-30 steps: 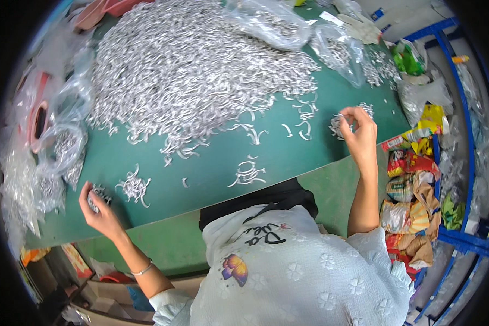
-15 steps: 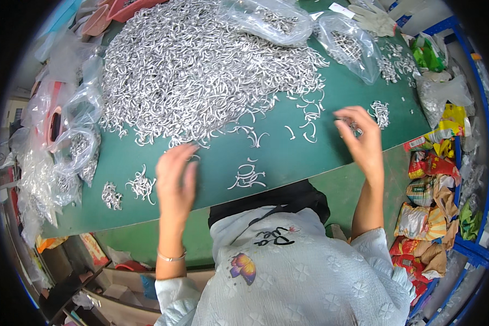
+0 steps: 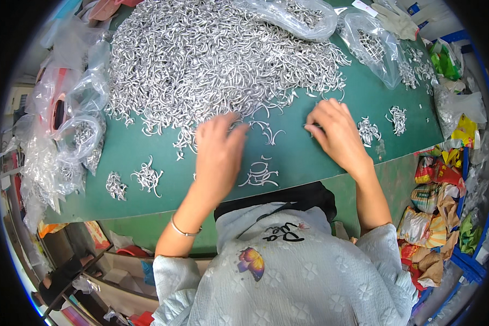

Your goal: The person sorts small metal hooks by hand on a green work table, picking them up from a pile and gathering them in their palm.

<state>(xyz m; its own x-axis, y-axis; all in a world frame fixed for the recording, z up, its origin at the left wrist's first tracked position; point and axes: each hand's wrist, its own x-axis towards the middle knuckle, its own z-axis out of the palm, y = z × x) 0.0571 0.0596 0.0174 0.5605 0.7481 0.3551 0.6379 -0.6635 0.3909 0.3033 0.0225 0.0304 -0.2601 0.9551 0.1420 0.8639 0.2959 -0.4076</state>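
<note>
A broad heap of small curved silver metal pieces (image 3: 201, 65) covers the back of the green table (image 3: 201, 190). My left hand (image 3: 217, 157) reaches to the heap's front edge, thumb apart from the fingers, fingertips slightly blurred among the pieces. Right of the heap's front, my right hand (image 3: 337, 133) is low over the table with bent fingers; what lies under them is hidden. Between the hands is a loose group of curved pieces (image 3: 266, 130), and nearer me a small row of curved pieces (image 3: 259, 175). A small pile (image 3: 368, 132) lies beside my right hand.
Two small piles (image 3: 146, 176) (image 3: 116, 186) lie at the left front and another pile (image 3: 397, 119) at the right. Clear plastic bags of pieces (image 3: 369, 49) stand at the back right. More plastic bags (image 3: 81, 130) crowd the left edge. Colourful packages (image 3: 424, 223) fill the right side.
My left hand has moved right and forward to the heap's edge. My right hand has shifted left, off the small pile and over where loose pieces lay. The view has shifted slightly.
</note>
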